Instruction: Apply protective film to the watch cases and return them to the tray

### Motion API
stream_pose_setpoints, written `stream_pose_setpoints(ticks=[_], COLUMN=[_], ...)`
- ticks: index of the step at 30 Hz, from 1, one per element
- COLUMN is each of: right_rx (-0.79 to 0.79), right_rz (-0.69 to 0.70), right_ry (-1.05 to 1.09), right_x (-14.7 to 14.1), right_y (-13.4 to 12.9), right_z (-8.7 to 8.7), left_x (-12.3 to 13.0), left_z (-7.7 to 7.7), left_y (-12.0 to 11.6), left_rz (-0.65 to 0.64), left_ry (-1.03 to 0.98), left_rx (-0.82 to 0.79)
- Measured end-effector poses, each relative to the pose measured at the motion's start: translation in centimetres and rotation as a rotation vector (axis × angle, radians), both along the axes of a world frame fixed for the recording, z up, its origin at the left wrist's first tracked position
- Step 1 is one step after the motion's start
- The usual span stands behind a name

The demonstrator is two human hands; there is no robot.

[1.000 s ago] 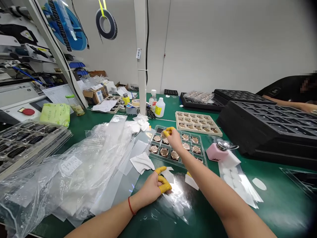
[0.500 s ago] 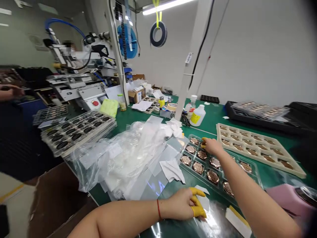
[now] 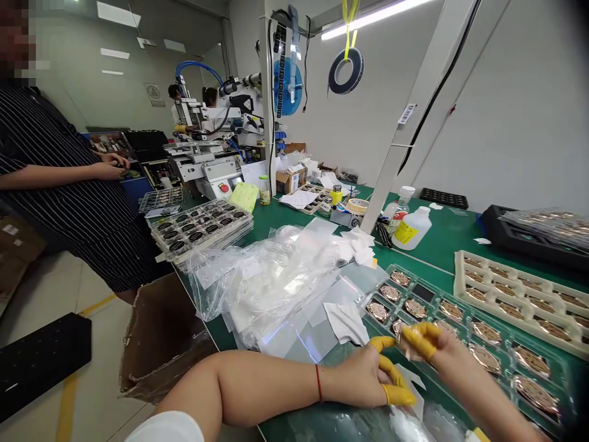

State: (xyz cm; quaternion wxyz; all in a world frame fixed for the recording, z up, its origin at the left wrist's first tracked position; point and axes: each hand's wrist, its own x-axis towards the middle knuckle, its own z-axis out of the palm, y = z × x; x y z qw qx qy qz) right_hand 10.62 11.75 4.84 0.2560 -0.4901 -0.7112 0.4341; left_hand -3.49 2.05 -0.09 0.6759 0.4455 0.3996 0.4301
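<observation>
The right hand (image 3: pixel 432 348) has its fingers pinched shut on a shiny gold piece (image 3: pixel 406 347), holding it up just over the near edge of a clear tray (image 3: pixel 422 293). The left hand (image 3: pixel 363 376) is right beside it — its fingers are a bit bent and spread apart, with a gap between them, and they hold nothing I can see. Both hands wear little yellow finger covers (image 3: pixel 399 394). A red string (image 3: pixel 318 382) goes around the left wrist.

More round gold pieces sit in the pockets of the clear tray. A crumpled white cloth (image 3: pixel 345 322) lies next to it, and past the cloth is a big messy heap of clear plastic bags (image 3: pixel 271 279). On the other side of the clear tray is a cream tray (image 3: pixel 460 279) with gold pieces too.

Farther back on the green table stands a white bottle (image 3: pixel 413 228) with a yellow label. Off to the left is a pile of trays (image 3: pixel 207 226) full of dark round things. A roll of tape (image 3: pixel 358 72) hangs up high. Way over there, a person (image 3: pixel 64 147) in stripy clothes stands — hands held out in front — near a white machine (image 3: pixel 218 170).
</observation>
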Motion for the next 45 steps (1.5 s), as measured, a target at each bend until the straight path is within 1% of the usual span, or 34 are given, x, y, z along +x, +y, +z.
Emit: stream_pose_setpoints(ticks=[1, 3, 4, 5, 6, 7, 8, 10, 11, 13, 14, 16, 18, 20, 23, 24, 26, 28, 30, 32, 35, 39, 40, 43, 45], right_rx=[-0.168, -0.336, -0.367, -0.354, -0.302, -0.214, -0.094, 0.156, 0.26, 0.405, 0.466, 0.479, 0.475, 0.486, 0.559, 0.59, 0.638, 0.678, 0.72, 0.744, 0.729, 0.754, 0.76, 0.734, 0.708], right_rz=[0.108, 0.163, 0.165, 0.149, 0.118, 0.063, -0.011, -0.161, -0.166, -0.08, -0.03, -0.012, -0.028, -0.065, -0.095, -0.071, 0.028, 0.137, 0.186, 0.147, 0.082, 0.151, 0.147, 0.07, 0.06], right_ry=[0.059, 0.118, 0.128, 0.128, 0.115, 0.087, 0.045, -0.097, -0.163, -0.316, -0.39, -0.451, -0.472, -0.469, -0.402, -0.36, -0.268, -0.205, -0.182, -0.17, -0.15, -0.163, -0.166, -0.167, -0.167], right_x=[0.1, 0.4, 0.7, 1.1, 1.6, 2.1, 2.6, 3.5, 3.8, 3.8, 3.7, 3.4, 3.5, 3.9, 4.5, 4.5, 4.0, 3.2, 2.6, 2.6, 2.9, 2.8, 2.7, 2.7, 2.7], right_y=[-2.0, -4.9, -5.8, -6.2, -6.3, -6.3, -6.1, -5.8, -5.8, -6.0, -6.1, -6.3, -6.3, -6.4, -7.4, -8.0, -9.4, -10.4, -10.8, -10.6, -10.4, -10.9, -11.0, -11.2, -11.3], right_z=[-0.6, -1.6, -1.9, -2.1, -2.2, -2.2, -2.2, -2.3, -2.4, -2.9, -3.2, -3.6, -3.4, -2.6, -1.0, -0.6, -0.3, -0.4, -0.9, -1.3, -1.5, -1.5, -1.6, -1.7, -1.7], left_x=[0.1, 0.2, 0.2, 0.2, 0.2, 0.1, 0.1, -0.1, -0.1, -0.2, -0.2, -0.2, -0.2, -0.3, -0.3, -0.3, -0.2, -0.2, -0.2, -0.3, -0.3, -0.2, -0.2, -0.1, -0.1], left_z=[0.2, 0.9, 1.3, 1.6, 2.0, 2.3, 2.6, 3.0, 3.1, 3.2, 3.2, 3.1, 3.0, 3.1, 3.3, 3.3, 3.4, 3.4, 3.4, 3.6, 3.8, 3.8, 3.7, 3.6, 3.5], left_y=[-0.2, -0.7, -1.0, -1.4, -1.8, -2.1, -2.4, -2.7, -2.7, -2.4, -2.3, -2.1, -2.2, -2.3, -2.3, -2.3, -2.1, -2.1, -2.1, -2.2, -2.2, -2.2, -2.1, -2.1, -2.2], left_rz=[0.01, -0.024, -0.058, -0.087, -0.089, -0.069, -0.054, -0.109, -0.129, -0.191, -0.214, -0.227, -0.223, -0.204, -0.168, -0.163, -0.162, -0.176, -0.207, -0.223, -0.198, -0.209, -0.21, -0.184, -0.18], left_ry=[-0.027, -0.076, -0.075, -0.049, -0.002, 0.066, 0.13, 0.191, 0.188, 0.194, 0.197, 0.234, 0.248, 0.253, 0.238, 0.221, 0.196, 0.205, 0.227, 0.225, 0.195, 0.206, 0.211, 0.189, 0.174], left_rx=[0.028, 0.094, 0.129, 0.151, 0.17, 0.177, 0.169, 0.151, 0.134, 0.112, 0.127, 0.147, 0.133, 0.114, 0.1, 0.094, 0.092, 0.112, 0.132, 0.13, 0.099, 0.129, 0.133, 0.093, 0.081])
